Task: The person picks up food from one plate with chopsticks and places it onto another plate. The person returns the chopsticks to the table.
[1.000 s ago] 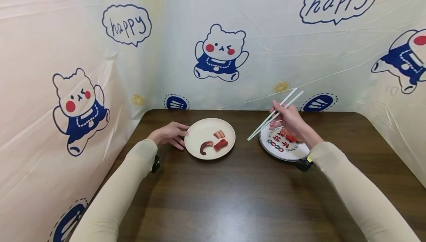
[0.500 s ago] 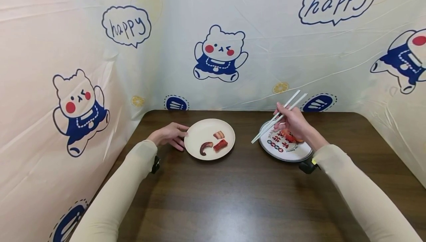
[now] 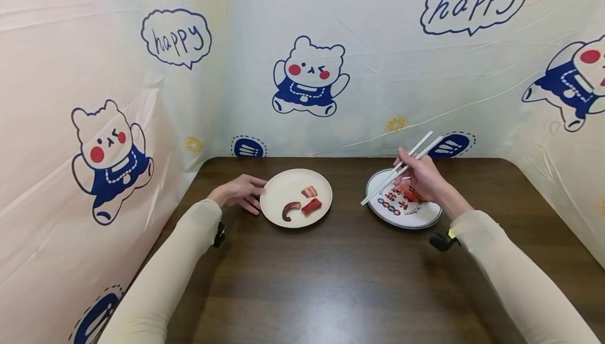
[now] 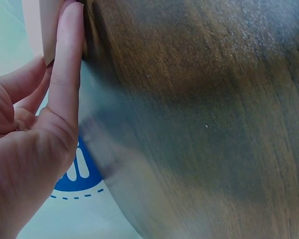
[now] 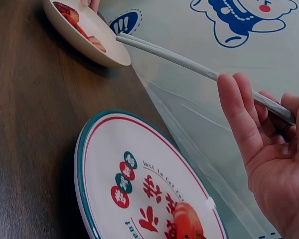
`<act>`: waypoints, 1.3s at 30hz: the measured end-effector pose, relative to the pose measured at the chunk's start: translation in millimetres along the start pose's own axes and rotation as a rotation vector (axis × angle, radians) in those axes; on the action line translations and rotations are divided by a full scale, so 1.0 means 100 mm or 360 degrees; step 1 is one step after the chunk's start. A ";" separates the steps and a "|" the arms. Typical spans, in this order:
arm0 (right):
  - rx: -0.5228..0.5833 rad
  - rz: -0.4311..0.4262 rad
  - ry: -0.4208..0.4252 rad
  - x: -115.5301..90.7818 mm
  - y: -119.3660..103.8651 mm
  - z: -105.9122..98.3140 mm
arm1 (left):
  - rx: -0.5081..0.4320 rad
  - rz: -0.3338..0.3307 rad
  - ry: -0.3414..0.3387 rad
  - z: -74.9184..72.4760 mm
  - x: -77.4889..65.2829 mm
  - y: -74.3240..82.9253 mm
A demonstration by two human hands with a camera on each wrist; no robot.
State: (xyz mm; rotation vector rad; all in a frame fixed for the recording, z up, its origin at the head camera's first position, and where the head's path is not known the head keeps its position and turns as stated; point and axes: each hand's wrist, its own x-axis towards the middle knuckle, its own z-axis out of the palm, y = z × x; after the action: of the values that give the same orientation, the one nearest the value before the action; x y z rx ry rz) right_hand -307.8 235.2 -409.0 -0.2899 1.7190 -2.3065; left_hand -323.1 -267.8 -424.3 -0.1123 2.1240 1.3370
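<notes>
My left hand (image 3: 240,193) pinches the left rim of a cream plate (image 3: 279,184). On that plate lie a dark curled tentacle piece (image 3: 289,209), a red meat piece (image 3: 311,207) and a small streaky bacon-like piece (image 3: 309,191). My right hand (image 3: 422,176) holds a pair of pale chopsticks (image 3: 394,175) above a round white plate with red printed characters (image 3: 383,218). The chopstick tips stand close together near this plate's left edge, with nothing between them. Partly behind the right hand sits an orange-red food piece (image 5: 187,221) on the printed plate.
Both plates stand on a dark wooden table (image 3: 283,281), with a gap of bare wood between them. A pale printed curtain (image 3: 227,97) hangs close behind the table and along its left side. Small black devices are strapped to both wrists.
The right hand has moved right and slightly nearer, carrying the chopsticks; their tips have come over to the printed plate's left edge. The left hand keeps its place at the cream plate.
</notes>
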 end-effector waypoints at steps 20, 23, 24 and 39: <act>0.0064 -0.0103 -0.0002 -0.20 -0.04 -0.28 | -0.0051 0.0010 -0.0009 -0.02 -0.01 -0.03; 0.0098 -0.0122 -0.0013 -0.23 -0.04 -0.34 | -0.0048 0.0025 -0.0026 -0.02 -0.01 -0.04; 0.0111 -0.0126 -0.0013 -0.25 -0.04 -0.35 | -0.0048 0.0031 -0.0029 -0.02 -0.01 -0.05; 0.0180 -0.0209 0.0063 -0.39 -0.10 -0.51 | -0.0064 0.0032 -0.0021 0.00 0.00 -0.04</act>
State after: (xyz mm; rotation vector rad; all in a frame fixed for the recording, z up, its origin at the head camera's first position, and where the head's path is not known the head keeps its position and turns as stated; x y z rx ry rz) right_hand -287.3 296.2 -414.3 -0.3471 1.6250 -2.5082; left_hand -321.8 -270.2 -427.6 -0.0985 2.0930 1.3885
